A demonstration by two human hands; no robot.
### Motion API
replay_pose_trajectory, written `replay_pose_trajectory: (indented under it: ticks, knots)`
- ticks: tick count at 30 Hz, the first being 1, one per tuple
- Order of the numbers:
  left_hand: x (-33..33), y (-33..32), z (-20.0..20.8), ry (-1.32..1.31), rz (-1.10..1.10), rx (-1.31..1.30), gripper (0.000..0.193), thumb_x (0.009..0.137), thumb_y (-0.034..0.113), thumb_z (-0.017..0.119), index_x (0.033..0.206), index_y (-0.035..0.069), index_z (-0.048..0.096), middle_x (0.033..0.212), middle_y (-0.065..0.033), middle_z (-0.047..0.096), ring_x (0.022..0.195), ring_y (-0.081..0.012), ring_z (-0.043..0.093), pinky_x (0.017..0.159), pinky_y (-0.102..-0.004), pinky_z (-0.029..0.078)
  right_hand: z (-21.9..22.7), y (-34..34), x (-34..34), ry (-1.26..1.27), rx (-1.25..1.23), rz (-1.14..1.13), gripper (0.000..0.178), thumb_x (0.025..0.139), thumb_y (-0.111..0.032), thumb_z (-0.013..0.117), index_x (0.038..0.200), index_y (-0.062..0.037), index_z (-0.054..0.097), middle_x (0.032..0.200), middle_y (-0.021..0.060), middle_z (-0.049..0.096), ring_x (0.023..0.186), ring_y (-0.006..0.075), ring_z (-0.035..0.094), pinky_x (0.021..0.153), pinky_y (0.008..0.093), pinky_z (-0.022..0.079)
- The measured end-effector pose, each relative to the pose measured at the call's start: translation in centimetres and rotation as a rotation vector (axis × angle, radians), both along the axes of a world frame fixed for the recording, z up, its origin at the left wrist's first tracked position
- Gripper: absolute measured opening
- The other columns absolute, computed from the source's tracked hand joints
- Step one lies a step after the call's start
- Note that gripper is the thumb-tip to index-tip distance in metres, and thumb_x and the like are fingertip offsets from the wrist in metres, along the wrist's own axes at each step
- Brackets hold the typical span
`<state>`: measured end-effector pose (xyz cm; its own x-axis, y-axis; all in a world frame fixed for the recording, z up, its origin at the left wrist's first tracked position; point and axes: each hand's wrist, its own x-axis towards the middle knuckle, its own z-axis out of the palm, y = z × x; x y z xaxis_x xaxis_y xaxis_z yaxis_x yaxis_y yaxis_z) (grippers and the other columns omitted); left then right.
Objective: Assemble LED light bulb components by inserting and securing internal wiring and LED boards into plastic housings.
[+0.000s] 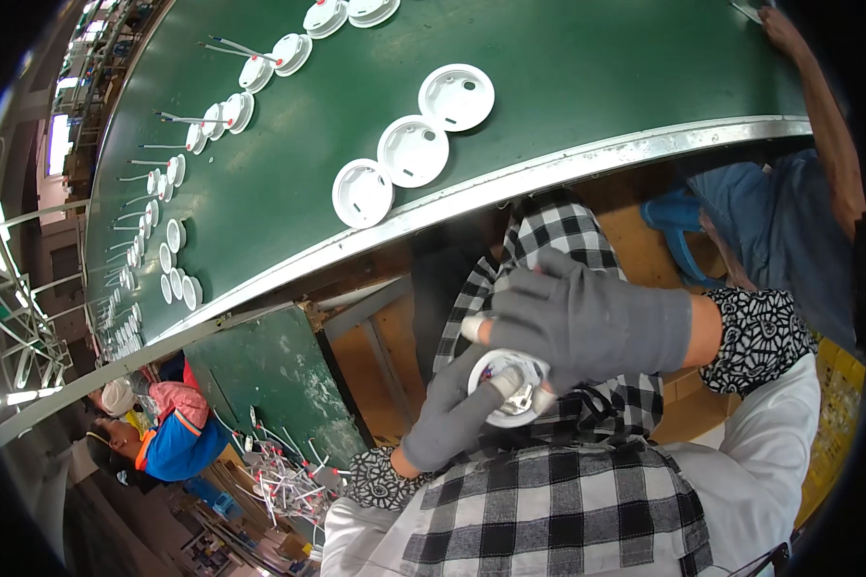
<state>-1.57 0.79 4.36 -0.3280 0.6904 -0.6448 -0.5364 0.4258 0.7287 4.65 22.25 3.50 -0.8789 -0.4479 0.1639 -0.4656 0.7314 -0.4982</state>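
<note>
Both my hands wear grey gloves with some pale fingertips showing. Over my lap, my left hand (pixel 452 413) grips a white round plastic housing (pixel 512 419), its thumb pressing inside the open face. Something silvery and small coloured parts show inside the housing; the fingers hide what exactly they are. My right hand (pixel 587 322) is bent around the housing's far right side, its thumb at the rim and its other fingers reaching over the far edge. On the green worktable ahead, three similar white round housings (pixel 413 151) lie in a touching row by the metal edge.
Rows of white housings with wires (pixel 239 112) run along the green table (pixel 289 173) to the far left. At lower left, a pile of wired parts (pixel 289 481) lies beside a green board (pixel 269 370). A co-worker's arm (pixel 832 144) rests at right, near a blue stool (pixel 678 226).
</note>
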Motion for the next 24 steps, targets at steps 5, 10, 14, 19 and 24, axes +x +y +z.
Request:
replay_pose_trajectory:
  ticks: [5,10,14,19,24]
  knots:
    - [-1.2,-0.5,-0.2,-0.01,0.031,0.054,0.039,0.092,0.009,0.05,0.129,-0.001,0.05,0.107,-0.0065,0.063,0.094,-0.0112,0.06,0.084,-0.0252,0.048,-0.7,0.4,1.5,-0.543,-0.52,-0.125,0.054,0.08,-0.04,0.069,0.113,-0.0021,0.049,0.091,0.0091,0.058,0.078,0.0202,0.062,0.063,0.0329,0.048]
    - [-0.8,-0.5,-3.0,0.085,0.036,0.043,0.037,0.09,0.011,0.049,0.125,0.0,0.05,0.115,-0.0103,0.06,0.104,-0.0145,0.059,0.091,-0.0286,0.048,-3.4,-2.9,2.7,-0.896,-0.696,-0.381,0.041,0.09,-0.034,0.057,0.109,0.0016,0.05,0.073,0.0106,0.064,0.066,0.0187,0.066,0.062,0.0318,0.05]
    - [-1.4,-1.1,-2.9,0.049,-0.099,0.135,0.06,0.081,0.025,0.069,0.13,0.002,0.044,0.117,-0.0091,0.058,0.107,-0.0167,0.058,0.094,-0.031,0.046,-2.6,-2.9,2.3,-0.978,-0.875,-0.375,0.046,0.087,-0.028,0.054,0.123,0.0001,0.05,0.08,0.0119,0.067,0.064,0.0202,0.067,0.063,0.0307,0.053]
    - [-1.5,-1.3,-3.4,0.305,-0.309,0.093,0.103,0.053,0.039,0.092,0.135,0.006,0.04,0.118,-0.0108,0.061,0.108,-0.0202,0.06,0.094,-0.0339,0.047,-4.4,-4.6,2.9,-0.566,-0.854,-0.343,0.052,0.088,-0.032,0.055,0.131,-0.0032,0.051,0.091,0.0138,0.069,0.072,0.0184,0.068,0.071,0.0285,0.053]
    - [-0.6,-1.1,-3.8,0.412,-0.341,0.069,0.106,0.046,0.043,0.095,0.129,0.003,0.042,0.119,-0.0077,0.057,0.11,-0.0161,0.056,0.096,-0.0314,0.046,-4.6,-5.4,3.4,-0.769,-1.064,-0.44,0.048,0.087,-0.041,0.061,0.111,0.0006,0.064,0.095,0.0153,0.069,0.083,0.0213,0.069,0.074,0.0304,0.054]
